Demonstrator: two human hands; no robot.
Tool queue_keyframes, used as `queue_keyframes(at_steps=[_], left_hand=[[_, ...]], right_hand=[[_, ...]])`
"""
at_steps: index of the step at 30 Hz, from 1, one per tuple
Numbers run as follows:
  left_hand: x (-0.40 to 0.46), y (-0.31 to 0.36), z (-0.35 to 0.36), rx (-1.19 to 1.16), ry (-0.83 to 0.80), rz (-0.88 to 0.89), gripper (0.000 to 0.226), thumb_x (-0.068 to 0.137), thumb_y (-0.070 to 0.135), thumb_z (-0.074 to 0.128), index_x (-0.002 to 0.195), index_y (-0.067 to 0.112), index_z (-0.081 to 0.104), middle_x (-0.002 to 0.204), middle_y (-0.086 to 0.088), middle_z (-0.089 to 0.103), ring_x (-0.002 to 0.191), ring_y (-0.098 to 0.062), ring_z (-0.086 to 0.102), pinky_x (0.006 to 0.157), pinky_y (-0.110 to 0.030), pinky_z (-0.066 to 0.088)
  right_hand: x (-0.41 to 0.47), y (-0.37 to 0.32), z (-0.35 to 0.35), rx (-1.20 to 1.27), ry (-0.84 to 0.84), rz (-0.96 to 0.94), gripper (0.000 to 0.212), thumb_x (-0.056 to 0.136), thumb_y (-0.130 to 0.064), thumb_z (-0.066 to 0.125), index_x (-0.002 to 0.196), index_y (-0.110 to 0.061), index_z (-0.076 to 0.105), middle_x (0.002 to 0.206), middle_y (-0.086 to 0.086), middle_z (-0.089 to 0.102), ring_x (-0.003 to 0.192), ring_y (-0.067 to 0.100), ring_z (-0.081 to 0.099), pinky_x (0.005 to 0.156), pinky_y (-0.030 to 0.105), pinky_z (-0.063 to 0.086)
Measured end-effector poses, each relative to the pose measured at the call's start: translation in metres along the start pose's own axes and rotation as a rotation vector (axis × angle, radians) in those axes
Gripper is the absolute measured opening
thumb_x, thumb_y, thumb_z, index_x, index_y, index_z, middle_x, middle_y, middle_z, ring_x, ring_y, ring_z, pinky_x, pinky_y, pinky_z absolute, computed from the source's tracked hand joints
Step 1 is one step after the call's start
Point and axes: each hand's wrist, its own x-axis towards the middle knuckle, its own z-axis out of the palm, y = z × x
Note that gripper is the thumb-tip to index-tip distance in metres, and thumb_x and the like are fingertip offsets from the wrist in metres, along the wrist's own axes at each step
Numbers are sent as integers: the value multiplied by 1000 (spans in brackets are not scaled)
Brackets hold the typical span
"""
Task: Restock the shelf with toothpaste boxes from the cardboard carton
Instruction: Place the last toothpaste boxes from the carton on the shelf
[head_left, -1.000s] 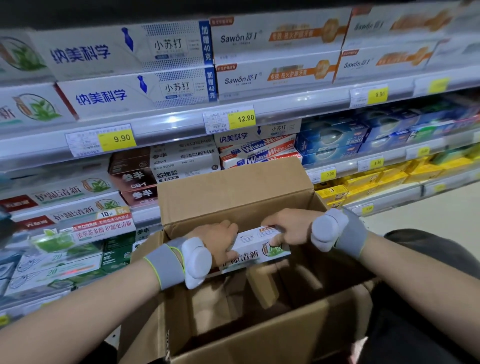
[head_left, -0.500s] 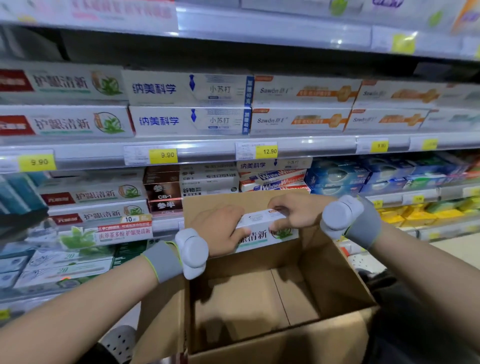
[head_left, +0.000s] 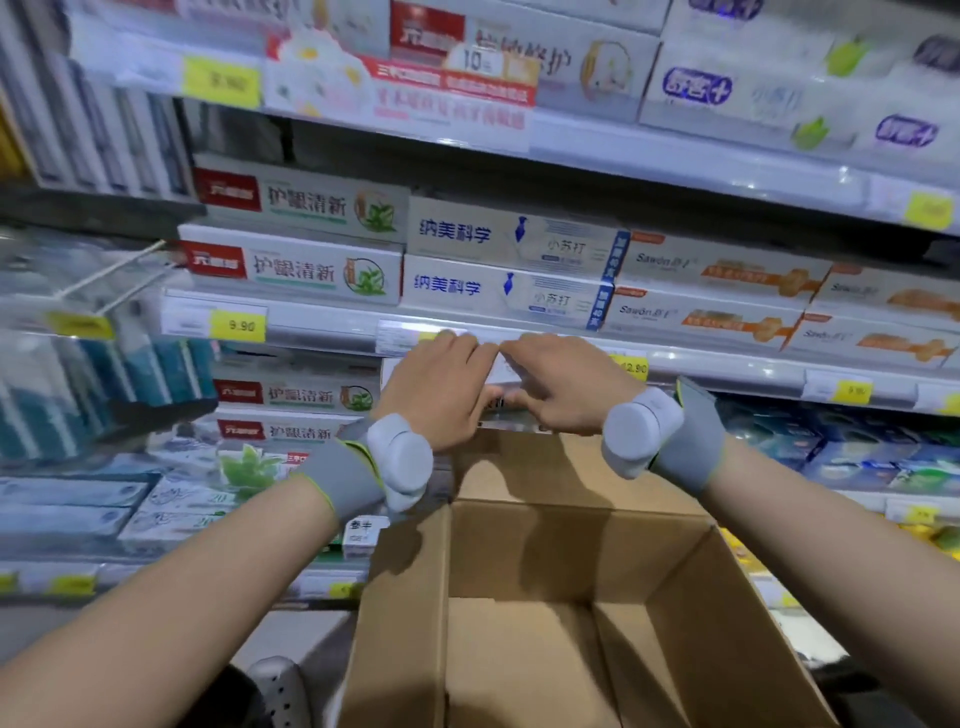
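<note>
Above the open cardboard carton (head_left: 571, 613), a white toothpaste box (head_left: 506, 382) is held lengthwise between both hands, level with the front rail of the shelf (head_left: 332, 332) and just below the row of boxes already stocked there. Most of the box is hidden by the fingers; only a pale strip of it shows between the hands and under them. The left hand (head_left: 436, 387) grips the box's left end, fingers curled over the top and thumb underneath. The right hand (head_left: 561, 384) grips the right end in the same way, its fingertips almost meeting those of the left hand. Each wrist wears a grey band (head_left: 337, 475) with a rounded white device on it. The carton sits below the hands, flaps up, its brown bottom bare where it shows. On the shelf behind, white boxes with a green leaf mark (head_left: 296, 270) lie stacked two high, beside boxes with blue lettering (head_left: 504, 288) and boxes with orange print (head_left: 711, 317). Yellow price tags (head_left: 239, 326) line the rail.
</note>
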Motion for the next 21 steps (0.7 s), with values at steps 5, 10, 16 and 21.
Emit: queue_keyframes(at_steps=[5,10,16,21], left_hand=[[-7,-36,-14,74,113,-125,44,94,34,32,128,12,48,119,-9,57,109,-31,49,89,-40,37],[-13,-57,-21,92,331,-278,43,84,33,28,106,16,60,106,-2,65,101,-27,59,87,-36,27],[-18,-81,-27,46,483,-443,40,86,30,31,108,11,58,117,-5,60,117,-30,51,103,-55,34],[-13,-91,-32,-40,605,-655,42,91,15,38,132,8,43,152,-11,30,143,-33,21,114,-53,12]], right_hand=[[40,-23,-8,-22,134,-19,27,94,-36,47,105,-11,48,101,9,55,92,30,52,69,33,32],[72,-43,-16,44,194,44,32,95,-39,44,110,-11,48,110,9,57,100,30,54,68,33,34],[107,-67,-32,64,290,65,29,93,-39,44,100,-12,50,106,5,59,97,28,56,66,31,32],[134,-85,-55,83,342,48,31,93,-41,44,103,-12,50,107,5,58,97,27,55,65,32,34]])
